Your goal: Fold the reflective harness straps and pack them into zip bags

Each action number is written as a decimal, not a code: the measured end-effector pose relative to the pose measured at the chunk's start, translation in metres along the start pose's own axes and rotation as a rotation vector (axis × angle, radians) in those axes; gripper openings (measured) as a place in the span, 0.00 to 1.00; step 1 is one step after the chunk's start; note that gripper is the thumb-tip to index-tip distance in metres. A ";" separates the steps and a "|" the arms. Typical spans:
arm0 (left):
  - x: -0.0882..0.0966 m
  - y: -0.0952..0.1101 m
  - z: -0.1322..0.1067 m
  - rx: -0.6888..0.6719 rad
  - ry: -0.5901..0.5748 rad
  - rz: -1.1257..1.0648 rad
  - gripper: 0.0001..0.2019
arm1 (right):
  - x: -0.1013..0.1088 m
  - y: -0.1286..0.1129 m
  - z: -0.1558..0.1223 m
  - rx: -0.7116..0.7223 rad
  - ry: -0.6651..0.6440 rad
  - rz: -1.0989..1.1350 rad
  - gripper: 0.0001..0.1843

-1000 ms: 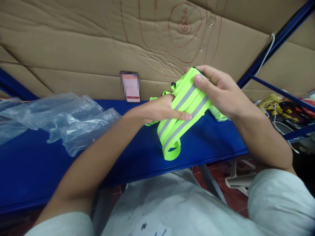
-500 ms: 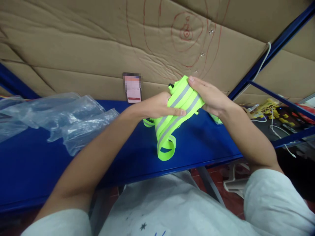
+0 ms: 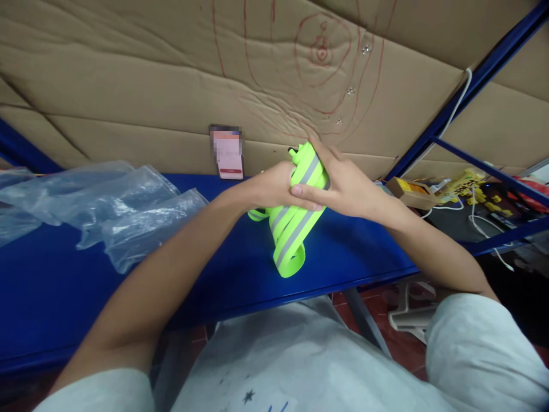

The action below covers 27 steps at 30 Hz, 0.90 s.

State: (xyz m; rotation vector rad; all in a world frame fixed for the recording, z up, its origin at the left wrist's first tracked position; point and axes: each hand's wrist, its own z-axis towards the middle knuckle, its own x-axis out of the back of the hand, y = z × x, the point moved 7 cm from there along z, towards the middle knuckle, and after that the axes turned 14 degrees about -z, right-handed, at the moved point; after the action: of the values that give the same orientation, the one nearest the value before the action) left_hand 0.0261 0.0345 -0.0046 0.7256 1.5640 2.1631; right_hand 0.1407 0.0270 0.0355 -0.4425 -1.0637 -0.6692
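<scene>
A bundle of neon yellow-green reflective strap point(image 3: 295, 229) with grey stripes is held above the blue table. My left hand point(image 3: 278, 186) grips it from the left, thumb lying across the front of the folds. From the right, my right hand point(image 3: 343, 180) wraps around the upper part, its thumb crossing near the left thumb and its fingers behind the bundle. A loose loop of the strap hangs at the bottom, and a smaller loop sticks out at the left under my left hand. A small black piece shows at the top of the bundle.
Clear plastic bags point(image 3: 128, 206) lie on the left of the blue table point(image 3: 206, 274). A phone point(image 3: 228, 153) leans against the cardboard wall point(image 3: 163, 109). On the right, beyond a blue frame bar point(image 3: 480, 160), are a small box point(image 3: 412, 191), yellow packaging point(image 3: 461, 183) and white cables.
My right hand has moved left and closed around the upper part of the strap bundle, folding its right side in. My left hand keeps its hold.
</scene>
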 end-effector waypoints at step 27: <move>-0.016 -0.037 0.007 0.100 -0.008 -0.377 0.27 | 0.018 0.030 -0.001 -0.194 -0.190 0.541 0.29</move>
State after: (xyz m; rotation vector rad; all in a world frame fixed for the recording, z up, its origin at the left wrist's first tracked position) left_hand 0.0433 0.0426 -0.0408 0.4244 1.6599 1.8174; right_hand 0.1676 0.0425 0.0506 -0.9366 -0.9997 -0.2492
